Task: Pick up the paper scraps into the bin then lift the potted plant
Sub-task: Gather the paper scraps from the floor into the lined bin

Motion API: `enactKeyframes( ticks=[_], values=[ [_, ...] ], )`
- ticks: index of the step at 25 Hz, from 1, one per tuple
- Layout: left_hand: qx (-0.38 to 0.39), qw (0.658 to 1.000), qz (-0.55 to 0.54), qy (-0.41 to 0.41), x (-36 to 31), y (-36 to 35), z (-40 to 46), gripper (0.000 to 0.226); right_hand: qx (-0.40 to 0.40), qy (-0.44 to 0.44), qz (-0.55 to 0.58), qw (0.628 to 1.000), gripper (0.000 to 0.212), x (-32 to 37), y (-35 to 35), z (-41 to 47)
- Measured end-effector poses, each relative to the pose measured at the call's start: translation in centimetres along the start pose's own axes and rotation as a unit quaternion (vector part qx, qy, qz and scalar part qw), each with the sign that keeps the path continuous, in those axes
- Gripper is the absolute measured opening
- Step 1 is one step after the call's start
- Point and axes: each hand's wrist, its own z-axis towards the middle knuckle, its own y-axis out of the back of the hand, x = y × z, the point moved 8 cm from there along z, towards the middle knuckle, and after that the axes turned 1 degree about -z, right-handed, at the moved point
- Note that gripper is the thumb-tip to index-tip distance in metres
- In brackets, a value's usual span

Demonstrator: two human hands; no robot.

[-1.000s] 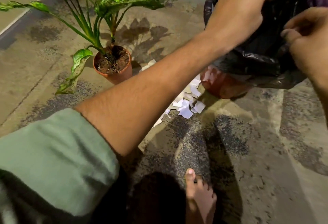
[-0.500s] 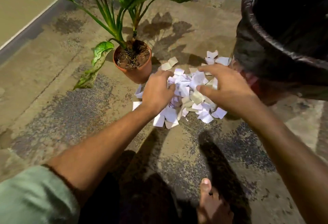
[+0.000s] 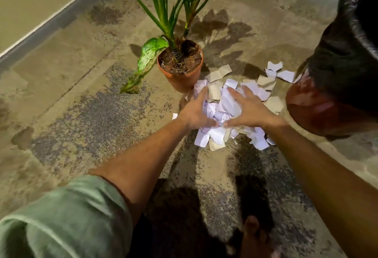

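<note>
A heap of white and beige paper scraps [image 3: 223,102] lies on the concrete floor. My left hand [image 3: 196,110] and my right hand [image 3: 249,110] press in on the heap from both sides, fingers spread, thumbs almost touching, cupping scraps between them. Right behind the heap stands the potted plant [image 3: 181,67], a terracotta pot with long green leaves. The bin [image 3: 319,110], reddish with a black plastic liner [image 3: 347,59], stands at the right, close to my right hand.
A few loose scraps [image 3: 279,72] lie apart near the bin. My bare foot [image 3: 255,237] is at the bottom edge. A raised kerb with a white line [image 3: 47,20] runs along the far left. The concrete floor [image 3: 81,104] is stained.
Both hands left the bin liner, came down onto the scrap heap and have closed in toward each other around it. The view has tilted down and nearer.
</note>
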Motion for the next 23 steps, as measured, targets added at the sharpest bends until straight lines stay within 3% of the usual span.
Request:
enactKeyframes(
  ticks=[2, 4, 7, 9, 11, 13, 16, 18, 20, 23],
  values=[
    [0.051, 0.996, 0.053, -0.052, -1.1, -1.4, -0.4, 0.106, 0.05, 0.054, -0.067, 0.995, 0.111, 2.2, -2.5, -0.2],
    [0.11, 0.983, 0.134, -0.06, -1.0, -2.8, -1.1, 0.095, 0.052, 0.093, -0.11, 0.988, 0.089, 3.1, -4.0, -2.3],
    [0.241, 0.931, 0.273, -0.039, 0.1, -4.6, -2.7, 0.076, 0.046, 0.152, -0.176, 0.971, 0.057, 2.7, -4.4, -6.6],
    [0.351, 0.896, 0.274, 0.004, 0.8, -5.6, -4.3, 0.061, 0.052, 0.163, -0.216, 0.961, 0.053, 2.4, -3.6, -9.1],
    [0.403, 0.877, 0.26, 0.029, 0.5, -5.5, -5.5, 0.052, 0.003, 0.144, -0.232, 0.962, 0.063, 1.2, -1.3, -10.7],
    [0.357, 0.89, 0.282, -0.004, -0.6, -4.3, -4.9, 0.042, -0.013, 0.063, -0.17, 0.983, 0.075, -1.3, 1.1, -12.2],
    [0.18, 0.951, 0.246, -0.052, -2.6, -1.3, -3.0, 0.034, -0.016, -0.032, -0.108, 0.994, 0.094, -5.5, 3.0, -14.1],
    [0.096, 0.968, 0.223, -0.067, -3.1, -0.6, -2.3, 0.04, 0.012, -0.077, -0.103, 0.992, 0.106, -7.2, 2.4, -14.8],
    [0.073, 0.972, 0.204, -0.093, -3.6, -1.9, -2.4, 0.059, 0.026, -0.092, -0.079, 0.992, 0.112, -8.1, 0.6, -14.9],
    [0.106, 0.974, 0.133, -0.151, -5.4, -6.4, -3.5, 0.081, 0.003, -0.098, -0.01, 0.995, 0.106, -7.2, -1.6, -14.6]
  ],
)
